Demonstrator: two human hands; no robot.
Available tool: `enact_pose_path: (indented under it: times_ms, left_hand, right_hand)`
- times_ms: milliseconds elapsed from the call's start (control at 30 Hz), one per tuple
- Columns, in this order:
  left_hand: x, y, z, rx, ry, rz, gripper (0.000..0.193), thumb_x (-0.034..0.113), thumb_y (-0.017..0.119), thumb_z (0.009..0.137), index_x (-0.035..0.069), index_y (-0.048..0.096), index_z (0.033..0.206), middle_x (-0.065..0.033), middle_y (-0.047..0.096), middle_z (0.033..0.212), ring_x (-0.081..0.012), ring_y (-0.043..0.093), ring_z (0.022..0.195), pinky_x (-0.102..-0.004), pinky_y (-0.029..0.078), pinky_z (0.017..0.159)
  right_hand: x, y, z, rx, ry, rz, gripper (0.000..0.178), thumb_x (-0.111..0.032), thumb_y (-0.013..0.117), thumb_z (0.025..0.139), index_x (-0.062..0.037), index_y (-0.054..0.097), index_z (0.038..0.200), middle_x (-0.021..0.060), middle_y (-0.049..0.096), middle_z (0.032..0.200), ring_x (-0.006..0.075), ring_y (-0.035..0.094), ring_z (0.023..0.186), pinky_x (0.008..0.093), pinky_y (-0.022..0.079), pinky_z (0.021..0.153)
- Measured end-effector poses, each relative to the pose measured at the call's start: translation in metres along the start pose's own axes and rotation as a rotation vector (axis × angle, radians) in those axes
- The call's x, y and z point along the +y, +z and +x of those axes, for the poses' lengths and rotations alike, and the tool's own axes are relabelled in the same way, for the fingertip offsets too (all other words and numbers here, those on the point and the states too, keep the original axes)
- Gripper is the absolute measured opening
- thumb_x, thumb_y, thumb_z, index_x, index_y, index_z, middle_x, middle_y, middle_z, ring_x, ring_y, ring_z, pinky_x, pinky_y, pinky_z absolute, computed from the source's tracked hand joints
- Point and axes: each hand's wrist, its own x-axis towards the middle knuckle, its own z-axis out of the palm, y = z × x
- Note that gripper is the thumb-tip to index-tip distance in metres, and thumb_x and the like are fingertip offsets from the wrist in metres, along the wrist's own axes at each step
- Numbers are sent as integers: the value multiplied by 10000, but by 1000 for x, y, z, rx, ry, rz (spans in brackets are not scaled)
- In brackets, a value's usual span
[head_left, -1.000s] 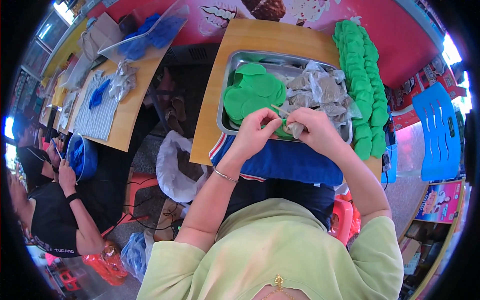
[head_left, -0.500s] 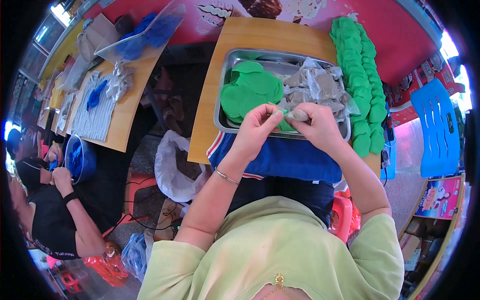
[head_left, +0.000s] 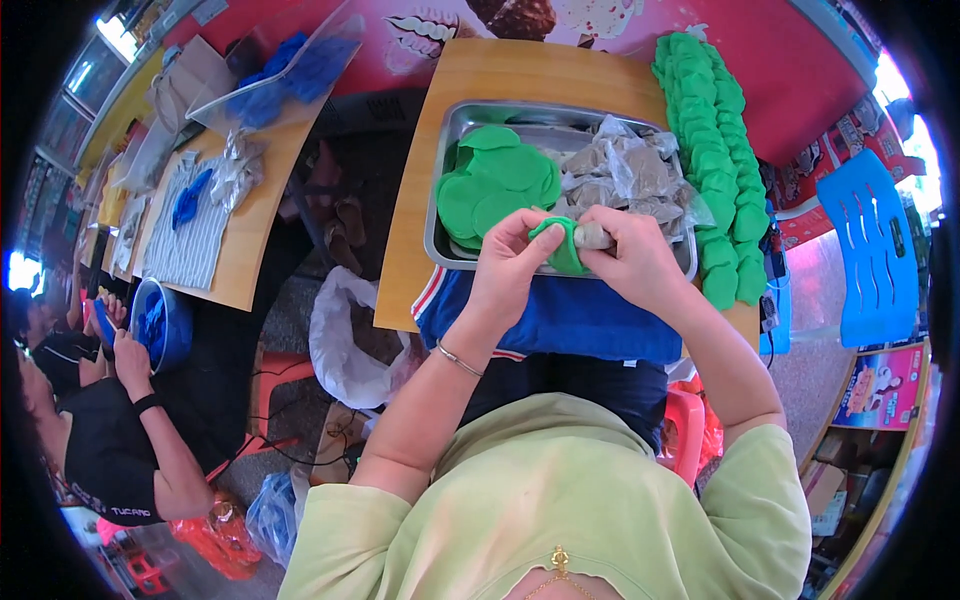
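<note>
On a wooden table (head_left: 560, 70), a person in a pale green top works above the near edge of a metal tray (head_left: 545, 122), a sensible place to handle soft pieces, since anything that slips should land inside. Loose green discs (head_left: 500, 185) lie overlapped at the tray's left, clear-wrapped brownish bundles (head_left: 640, 165) at its right. The left hand (head_left: 515, 260) pinches a green piece (head_left: 566, 252) between thumb and fingertips; the right hand (head_left: 635, 255) has its thumb and fingers closed around a greyish-beige lump (head_left: 594, 236). The lower fingers of both are hard to make out. Good handling here likely calls for a light, even pinch, wrists steady and close together, with the right hand's pressure gentle and the thin edge kept from stretching or creasing. Held between the hands over the tray's near rim, the green piece looks bright, matte, pliable and curled. The smaller lump, rounded and dull, sits just to its right; whether they touch is unclear.
</note>
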Motion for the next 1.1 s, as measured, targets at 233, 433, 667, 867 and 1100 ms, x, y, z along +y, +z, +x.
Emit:
enact_pose_path:
  times_ms: [233, 433, 667, 867, 1100]
  left_hand:
    - [10, 12, -4, 123, -103, -345, 70, 137, 566, 895, 68, 573, 903, -51, 629, 936, -143, 623, 836, -322, 535, 724]
    - [16, 20, -7, 138, -121, -407, 98, 163, 523, 920, 71, 554, 932, -96, 631, 959, -177, 628, 881, -334, 542, 749]
    - [15, 16, -6, 109, -125, -387, 78, 132, 533, 911, 60, 549, 937, -129, 631, 995, -186, 627, 895, -333, 538, 768]
    - [9, 11, -6, 67, -118, -364, 58, 92, 560, 889, 43, 567, 919, -137, 634, 1003, -190, 626, 907, -314, 532, 776]
    - [18, 12, -4, 20, -65, -284, 53, 77, 570, 881, 38, 577, 915, -122, 640, 986, -181, 620, 931, -298, 527, 782]
  right_hand:
    - [5, 9, 0, 183, -333, 44, 307, -86, 644, 795, -38, 469, 1043, 98, 593, 797, 197, 591, 660, 309, 470, 606]
    - [-15, 9, -8, 202, 59, 272, 234, -61, 631, 811, -31, 512, 1010, 80, 589, 832, 124, 584, 699, 265, 480, 619]
    - [-10, 11, -7, 223, -111, 206, 144, -62, 637, 801, -8, 584, 924, 85, 599, 842, 162, 608, 657, 282, 496, 608]
    - [-12, 10, -8, 184, -63, 130, 127, -79, 655, 782, -13, 618, 884, 96, 592, 834, 197, 614, 664, 297, 490, 589]
    - [-12, 10, -10, 109, -150, 116, 127, -31, 640, 756, -31, 622, 882, 105, 577, 801, 253, 601, 671, 317, 487, 602]
